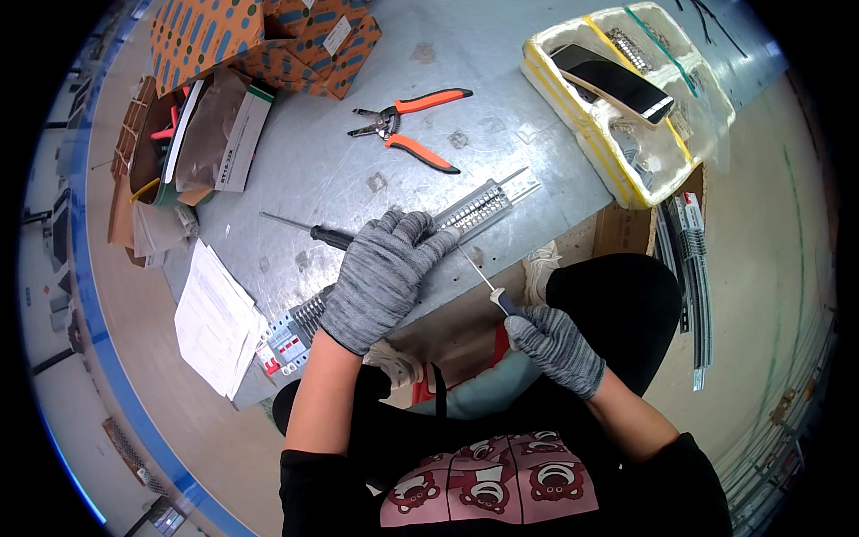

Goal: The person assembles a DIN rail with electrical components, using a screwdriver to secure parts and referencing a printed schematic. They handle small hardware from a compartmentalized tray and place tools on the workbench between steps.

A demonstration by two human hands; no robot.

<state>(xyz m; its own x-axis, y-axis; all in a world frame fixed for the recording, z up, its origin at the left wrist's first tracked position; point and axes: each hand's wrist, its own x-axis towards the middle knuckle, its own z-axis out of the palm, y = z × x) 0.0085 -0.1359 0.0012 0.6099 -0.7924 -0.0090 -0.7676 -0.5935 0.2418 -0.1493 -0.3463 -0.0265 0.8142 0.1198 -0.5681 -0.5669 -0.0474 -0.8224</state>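
Observation:
My left hand (380,277), in a grey striped glove, presses its closed fingers on the near end of a terminal strip (476,211) mounted on a metal rail, lying on the table. In my gloved right hand (559,347) is a screwdriver (503,300) with a dark and white handle. Its thin shaft slants up and left to the strip's near edge, beside my left fingertips; the exact contact of the tip is too small to tell. A second, black-handled screwdriver (329,235) lies left of my left hand. Partly beneath my left wrist sits a row of circuit breakers (288,342).
Orange-handled wire strippers (420,153) lie farther back on the metal table (501,116). A white foam box (591,139) with small metal parts bears a phone (617,82) at the right. Papers (211,318), a patterned carton (210,45) and a filled box (240,139) stand left.

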